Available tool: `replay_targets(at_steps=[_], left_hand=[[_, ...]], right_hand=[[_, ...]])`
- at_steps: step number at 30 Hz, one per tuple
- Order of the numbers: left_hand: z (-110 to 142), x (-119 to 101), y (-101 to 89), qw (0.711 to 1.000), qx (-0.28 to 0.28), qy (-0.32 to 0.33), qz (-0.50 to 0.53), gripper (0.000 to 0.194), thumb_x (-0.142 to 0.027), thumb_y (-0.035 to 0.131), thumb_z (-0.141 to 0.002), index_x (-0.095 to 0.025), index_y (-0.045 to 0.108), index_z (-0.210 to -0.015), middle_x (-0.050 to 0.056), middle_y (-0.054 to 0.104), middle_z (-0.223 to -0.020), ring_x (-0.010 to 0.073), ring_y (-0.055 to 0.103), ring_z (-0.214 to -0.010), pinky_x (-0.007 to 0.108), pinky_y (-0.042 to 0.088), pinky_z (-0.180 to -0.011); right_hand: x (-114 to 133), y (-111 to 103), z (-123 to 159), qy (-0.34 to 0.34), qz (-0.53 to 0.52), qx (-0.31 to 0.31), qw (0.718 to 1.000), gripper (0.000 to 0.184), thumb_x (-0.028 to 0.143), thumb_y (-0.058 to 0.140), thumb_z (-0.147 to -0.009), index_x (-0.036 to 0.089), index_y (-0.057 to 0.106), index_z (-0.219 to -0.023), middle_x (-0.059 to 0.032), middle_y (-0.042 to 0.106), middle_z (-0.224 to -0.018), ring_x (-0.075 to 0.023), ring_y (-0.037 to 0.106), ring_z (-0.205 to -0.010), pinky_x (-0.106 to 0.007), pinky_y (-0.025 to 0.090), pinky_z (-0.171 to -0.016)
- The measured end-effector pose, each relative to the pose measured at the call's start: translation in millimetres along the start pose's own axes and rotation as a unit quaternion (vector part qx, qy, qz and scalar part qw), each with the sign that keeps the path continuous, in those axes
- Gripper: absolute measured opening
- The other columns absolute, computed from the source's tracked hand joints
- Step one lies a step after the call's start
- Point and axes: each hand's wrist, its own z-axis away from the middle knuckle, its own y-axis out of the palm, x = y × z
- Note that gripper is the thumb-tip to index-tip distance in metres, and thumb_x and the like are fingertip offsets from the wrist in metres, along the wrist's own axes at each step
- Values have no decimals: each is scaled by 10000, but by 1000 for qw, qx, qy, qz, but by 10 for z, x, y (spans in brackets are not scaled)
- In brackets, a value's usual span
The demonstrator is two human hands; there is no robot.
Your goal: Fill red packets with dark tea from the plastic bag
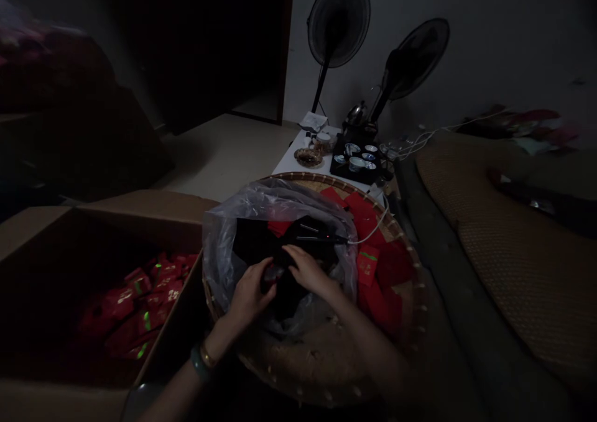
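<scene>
My left hand (252,290) curves its thumb and fingers around a small dark, shiny item (273,274) that I cannot make out. Close by on the right, my right hand (310,270) has its fingers stretched out and its thumb apart, over the dark contents of a clear plastic bag (224,235). A long black device (317,237), shaped like a hair straightener, lies just beyond my fingers, with a red light and a white cord. The open bag sits on a round woven tray (321,388). Red packets (367,265) lie on the tray's right side.
An open cardboard box (140,207) at left holds many red packets (158,285). Beyond the tray, a white table (291,156) bears a black tea tray with small cups (357,163). Two standing fans (339,21) are behind it. At right is a woven-mat seat (485,248).
</scene>
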Motion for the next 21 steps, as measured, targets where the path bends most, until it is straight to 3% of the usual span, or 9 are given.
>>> replay_targets(at_steps=[2, 4, 7, 10, 14, 21], left_hand=[[12, -8, -10, 1000, 2, -6, 8, 580, -131, 558, -705, -178, 360, -1248, 103, 553, -1173, 205, 545, -1062, 369, 462, -889], [33, -11, -9, 1000, 5, -11, 12, 605, -131, 556, -712, -180, 318, -1266, 105, 548, -1188, 199, 546, -1078, 359, 467, -890], [63, 9, 3, 1000, 0, -4, 6, 527, -144, 551, -740, -180, 344, -1224, 108, 553, -1187, 189, 573, -1044, 341, 489, -860], [69, 35, 4, 1000, 6, 19, 0, 434, -139, 540, -751, -181, 399, -1159, 108, 556, -1189, 190, 582, -1034, 336, 499, -845], [53, 37, -30, 1000, 20, 22, 6, 400, -138, 541, -743, -176, 417, -1122, 108, 555, -1196, 192, 583, -1034, 329, 504, -833], [63, 47, -42, 1000, 15, 5, 10, 388, -150, 547, -740, -179, 432, -1110, 100, 561, -1193, 183, 585, -1024, 328, 501, -831]], right_hand=[[-26, 110, -110, -10, 107, 52, 993, 702, -3, 473, -690, 170, 331, -1356, -138, 281, -1415, -242, 322, -1264, -392, 340, -1001], [-12, 197, -219, -2, 185, 78, 980, 721, 12, 473, -721, 225, 279, -1382, -131, 219, -1440, -282, 300, -1259, -426, 375, -950], [25, 261, -361, 3, 255, 79, 964, 559, 82, 425, -810, 263, 358, -1334, -136, 339, -1357, -301, 360, -1171, -440, 420, -862], [21, 280, -452, 7, 286, 78, 955, 484, 85, 422, -812, 253, 436, -1266, -140, 444, -1194, -281, 410, -1080, -409, 440, -815], [-16, 298, -491, 12, 302, 70, 951, 584, 50, 452, -770, 270, 370, -1305, -137, 372, -1260, -287, 401, -1080, -404, 448, -790], [-31, 256, -483, 9, 311, 77, 947, 451, 53, 479, -744, 225, 469, -1161, -109, 449, -1123, -244, 442, -1014, -321, 468, -724]])
